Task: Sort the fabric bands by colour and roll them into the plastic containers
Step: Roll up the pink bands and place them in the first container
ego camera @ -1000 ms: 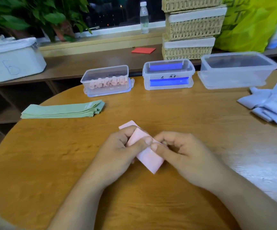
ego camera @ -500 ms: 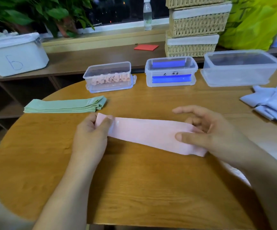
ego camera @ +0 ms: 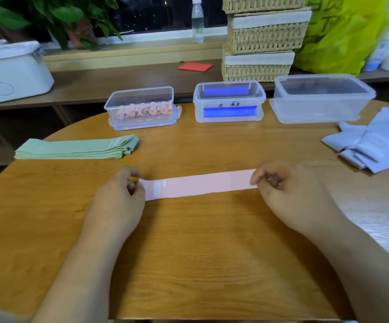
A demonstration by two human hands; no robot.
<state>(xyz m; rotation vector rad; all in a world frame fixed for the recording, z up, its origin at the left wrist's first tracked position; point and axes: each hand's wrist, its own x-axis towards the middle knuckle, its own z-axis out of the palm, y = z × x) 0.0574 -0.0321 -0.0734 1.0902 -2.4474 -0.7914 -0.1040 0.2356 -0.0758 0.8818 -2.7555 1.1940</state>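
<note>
Right now, from the head view, a pink band (ego camera: 200, 184) lies stretched flat across the wooden table (ego camera: 188, 252), running left to right in front of the person. The left hand (ego camera: 118, 206) has its fingers curled closed on the band's left end, and the right hand (ego camera: 291, 194) has thumb and fingers pinched on the right end, so the strip spans the gap between the two hands.

Farther back on the table stand three clear plastic containers in a row. The left container (ego camera: 142, 108) holds a line of rolled pink bands (ego camera: 142, 111). The middle container (ego camera: 229, 102) shows blue material inside and carries a handwritten label. The right container (ego camera: 321, 99) is larger; what it holds cannot be made out.

A stack of folded green bands (ego camera: 76, 149) lies at the table's left side, well apart from the hands. A loose heap of pale blue bands (ego camera: 375, 141) sits at the right edge, just in front of the large container.

Behind the table, on a shelf, are stacked wicker baskets (ego camera: 263, 38), a water bottle (ego camera: 197, 19) and a white bin (ego camera: 11, 73)
</note>
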